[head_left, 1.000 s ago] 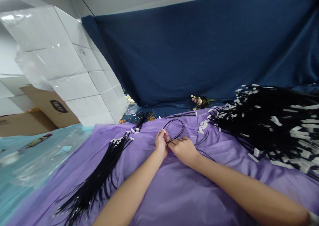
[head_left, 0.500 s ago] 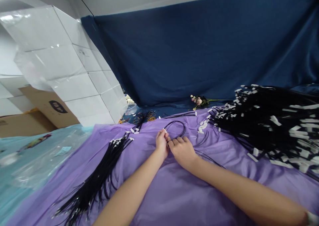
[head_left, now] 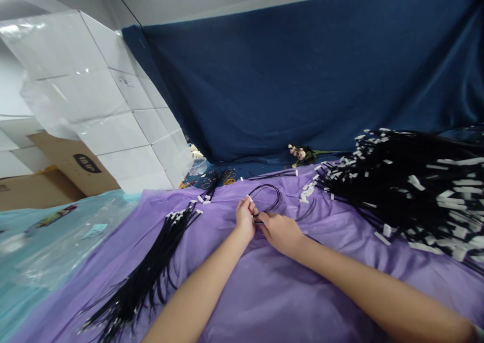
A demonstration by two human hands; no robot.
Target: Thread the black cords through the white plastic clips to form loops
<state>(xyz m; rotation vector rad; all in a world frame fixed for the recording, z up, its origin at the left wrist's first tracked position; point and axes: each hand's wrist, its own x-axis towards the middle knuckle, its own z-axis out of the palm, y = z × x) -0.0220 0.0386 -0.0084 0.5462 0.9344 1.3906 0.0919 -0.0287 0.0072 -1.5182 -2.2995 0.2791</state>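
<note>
A thin black cable (head_left: 279, 194) with a white tag is bent into a loop standing above both hands. My left hand (head_left: 246, 217) is closed around it, with the white end showing at the fingertips. Close against it, my right hand (head_left: 282, 232) pinches the cable near its crossing, fingers curled. A stretch of the cable reappears beyond my right wrist. To the left lies a bundle of black cables (head_left: 151, 265) with white tags at the upper end. At right is a large heap of black cables (head_left: 401, 181) with many white tags.
A purple cloth (head_left: 264, 292) covers the surface. Behind it lie a sprig of artificial flowers (head_left: 301, 153) and scattered orange rubber bands (head_left: 229, 180). White boxes (head_left: 109, 126) are stacked at left beside a brown carton (head_left: 75, 161). A blue curtain (head_left: 302, 80) hangs behind.
My right hand has shifted slightly, its fingers now curled tighter and pinching near the left fingertips. The loop keeps about the same place and size.
</note>
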